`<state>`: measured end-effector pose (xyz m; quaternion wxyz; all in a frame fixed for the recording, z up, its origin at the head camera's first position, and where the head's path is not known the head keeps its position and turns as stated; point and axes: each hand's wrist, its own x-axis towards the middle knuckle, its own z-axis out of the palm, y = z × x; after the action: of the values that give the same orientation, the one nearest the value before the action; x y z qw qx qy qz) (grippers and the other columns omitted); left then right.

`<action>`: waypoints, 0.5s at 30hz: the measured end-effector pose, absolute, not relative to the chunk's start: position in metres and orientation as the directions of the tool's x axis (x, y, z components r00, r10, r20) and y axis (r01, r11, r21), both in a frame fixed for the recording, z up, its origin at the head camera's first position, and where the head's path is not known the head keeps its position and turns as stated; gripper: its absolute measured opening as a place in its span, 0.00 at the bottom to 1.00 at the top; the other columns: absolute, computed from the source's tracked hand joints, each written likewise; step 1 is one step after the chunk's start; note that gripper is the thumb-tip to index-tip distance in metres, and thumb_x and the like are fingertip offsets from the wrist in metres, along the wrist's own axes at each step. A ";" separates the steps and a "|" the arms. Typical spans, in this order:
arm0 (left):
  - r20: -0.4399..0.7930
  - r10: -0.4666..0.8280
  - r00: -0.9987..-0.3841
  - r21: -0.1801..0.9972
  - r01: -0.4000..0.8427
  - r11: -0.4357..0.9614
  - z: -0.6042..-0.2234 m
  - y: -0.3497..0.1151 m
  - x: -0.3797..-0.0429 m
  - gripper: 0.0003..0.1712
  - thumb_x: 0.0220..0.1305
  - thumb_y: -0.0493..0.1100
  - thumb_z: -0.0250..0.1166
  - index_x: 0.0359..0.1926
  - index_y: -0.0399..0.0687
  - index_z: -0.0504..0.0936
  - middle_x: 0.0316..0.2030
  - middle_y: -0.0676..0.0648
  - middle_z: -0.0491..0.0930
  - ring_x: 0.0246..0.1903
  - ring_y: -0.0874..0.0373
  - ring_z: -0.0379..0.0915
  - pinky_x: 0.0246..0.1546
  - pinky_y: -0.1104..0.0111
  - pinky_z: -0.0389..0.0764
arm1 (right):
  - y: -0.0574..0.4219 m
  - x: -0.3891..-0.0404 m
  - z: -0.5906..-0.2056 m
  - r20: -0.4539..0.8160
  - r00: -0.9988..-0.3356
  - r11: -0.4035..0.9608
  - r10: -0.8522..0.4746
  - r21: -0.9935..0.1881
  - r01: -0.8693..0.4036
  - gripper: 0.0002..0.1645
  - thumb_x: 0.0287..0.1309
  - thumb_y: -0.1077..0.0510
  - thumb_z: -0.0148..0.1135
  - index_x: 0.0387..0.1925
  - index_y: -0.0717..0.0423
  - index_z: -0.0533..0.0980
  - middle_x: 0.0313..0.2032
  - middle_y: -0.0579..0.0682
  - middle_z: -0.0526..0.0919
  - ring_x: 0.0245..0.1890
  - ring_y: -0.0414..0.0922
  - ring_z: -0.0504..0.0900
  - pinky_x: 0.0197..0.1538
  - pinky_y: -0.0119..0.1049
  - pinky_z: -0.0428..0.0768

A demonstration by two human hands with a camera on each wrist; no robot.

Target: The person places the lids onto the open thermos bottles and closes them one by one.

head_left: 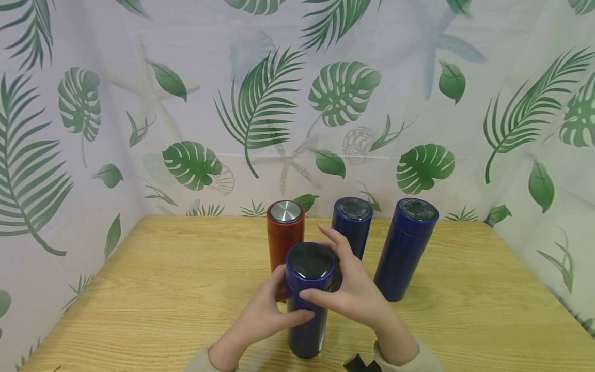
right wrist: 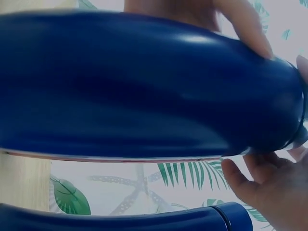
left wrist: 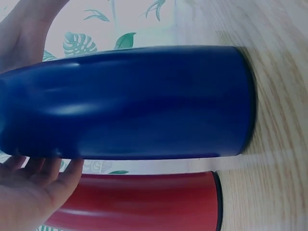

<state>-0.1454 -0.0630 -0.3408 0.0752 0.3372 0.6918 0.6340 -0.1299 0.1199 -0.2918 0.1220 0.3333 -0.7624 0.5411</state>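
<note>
A blue thermos flask (head_left: 307, 330) with a glossy black-topped lid (head_left: 310, 261) stands upright on the table near me. My left hand (head_left: 271, 307) grips its body from the left, thumb across the front; in the left wrist view, the fingers (left wrist: 67, 180) touch its side. From the right, my right hand (head_left: 358, 294) holds the flask near the lid seam, thumb in front and index finger raised. Its other fingers are partly hidden behind the flask. Close behind the left hand is a red thermos flask (head_left: 281, 243) with a silver-topped lid.
Two more blue flasks stand behind and to the right: one dark blue flask (head_left: 351, 227) partly covered by my right hand, and another blue flask (head_left: 403, 253) farther right. The wooden table (head_left: 139, 289) meets a leaf-patterned cloth (head_left: 269, 170) at its back edge.
</note>
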 end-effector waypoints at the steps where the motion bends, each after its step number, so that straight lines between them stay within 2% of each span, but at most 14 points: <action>1: 0.326 0.551 -0.769 0.926 0.376 -0.023 -0.341 -0.062 -0.144 0.34 0.49 0.38 0.67 0.55 0.39 0.61 0.46 0.44 0.72 0.44 0.55 0.71 0.44 0.64 0.73 | 0.119 -0.129 -0.292 0.543 -0.759 0.221 -0.359 -0.741 -0.634 0.56 0.37 0.65 0.71 0.64 0.49 0.48 0.50 0.56 0.70 0.47 0.53 0.73 0.48 0.48 0.71; 6: 0.319 0.506 -0.801 0.925 0.380 0.019 -0.340 -0.059 -0.140 0.37 0.44 0.38 0.71 0.54 0.41 0.62 0.44 0.47 0.73 0.43 0.56 0.71 0.42 0.64 0.73 | 0.116 -0.127 -0.292 0.541 -0.783 0.320 -0.306 -0.716 -0.620 0.59 0.29 0.61 0.76 0.63 0.47 0.51 0.46 0.53 0.71 0.44 0.49 0.74 0.47 0.48 0.72; 9: 0.309 0.505 -0.805 0.926 0.375 0.031 -0.340 -0.059 -0.138 0.38 0.43 0.38 0.71 0.55 0.42 0.62 0.44 0.48 0.73 0.43 0.56 0.71 0.42 0.64 0.73 | 0.117 -0.125 -0.291 0.536 -0.783 0.331 -0.315 -0.711 -0.620 0.59 0.30 0.60 0.76 0.63 0.47 0.51 0.47 0.52 0.71 0.45 0.49 0.74 0.47 0.46 0.72; 15: 0.350 0.566 -0.746 0.909 0.416 -0.015 -0.341 -0.062 -0.138 0.38 0.46 0.36 0.68 0.58 0.40 0.60 0.47 0.43 0.71 0.43 0.55 0.71 0.40 0.64 0.73 | 0.127 -0.124 -0.289 0.543 -0.706 0.152 -0.454 -0.734 -0.662 0.56 0.41 0.67 0.68 0.65 0.52 0.43 0.55 0.59 0.64 0.51 0.55 0.69 0.54 0.46 0.66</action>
<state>-0.1380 -0.0617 -0.3406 0.0608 0.3511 0.6993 0.6197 -0.1238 0.1268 -0.2891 0.0970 0.3707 -0.7527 0.5353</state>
